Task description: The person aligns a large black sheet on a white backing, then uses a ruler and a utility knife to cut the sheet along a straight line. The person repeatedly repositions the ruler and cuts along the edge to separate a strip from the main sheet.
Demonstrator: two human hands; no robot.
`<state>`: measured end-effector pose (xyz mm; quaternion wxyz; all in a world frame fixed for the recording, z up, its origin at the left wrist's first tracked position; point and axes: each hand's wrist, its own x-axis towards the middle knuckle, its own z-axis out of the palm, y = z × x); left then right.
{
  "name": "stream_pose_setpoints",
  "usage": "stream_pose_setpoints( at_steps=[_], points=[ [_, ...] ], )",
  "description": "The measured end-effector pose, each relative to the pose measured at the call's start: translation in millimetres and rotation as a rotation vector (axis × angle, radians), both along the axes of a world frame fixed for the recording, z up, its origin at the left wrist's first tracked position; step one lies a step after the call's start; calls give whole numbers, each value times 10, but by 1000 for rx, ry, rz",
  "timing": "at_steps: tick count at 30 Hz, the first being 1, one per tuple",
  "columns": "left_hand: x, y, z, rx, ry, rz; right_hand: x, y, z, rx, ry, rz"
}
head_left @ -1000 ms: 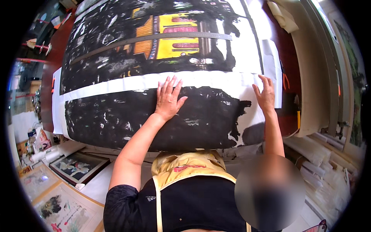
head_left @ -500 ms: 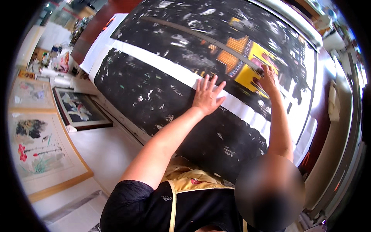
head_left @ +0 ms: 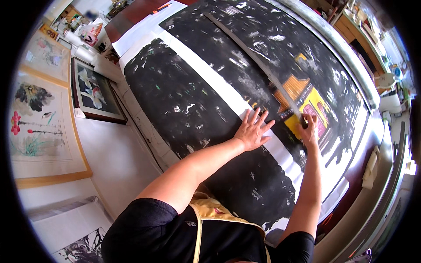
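A large black painting (head_left: pixel 263 35) with white flecks lies across the work surface, a yellow and orange building painted on it. A long, thin grey ruler (head_left: pixel 245 50) crosses it slantwise, over the painted roof. At the ruler's near end my right hand (head_left: pixel 310 130) has its fingers bent and closed around the tip, over the yellow part. My left hand (head_left: pixel 253 133) lies flat, fingers spread, on a white paper strip (head_left: pixel 206 79) and the dark edge beside it. Nearer to me, a second black flecked sheet (head_left: pixel 175 101) lies on the other side of that strip.
Framed flower paintings (head_left: pixel 41 118) stand at the left, beside a dark-framed picture (head_left: pixel 94 90). A long pale roll (head_left: pixel 324 35) borders the far right of the painting. An orange cutter (head_left: pixel 161 8) lies at the far left corner. A cream cloth (head_left: pixel 371 168) hangs at the right.
The view has turned, so the sheets appear shifted right and down. My right fingers have drawn together at the ruler's end. My left hand remains flat near the white strip.
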<state>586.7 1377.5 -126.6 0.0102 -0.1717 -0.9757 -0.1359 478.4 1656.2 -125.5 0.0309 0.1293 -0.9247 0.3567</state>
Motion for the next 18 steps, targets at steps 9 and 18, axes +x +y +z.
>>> stream_pose_setpoints(
  at_steps=[9,18],
  points=[
    [-3,13,-14,-3,-30,-3,487,-6,181,-20,-166,-14],
    [12,15,19,-6,-34,-2,661,-34,259,184,-94,26]
  ],
)
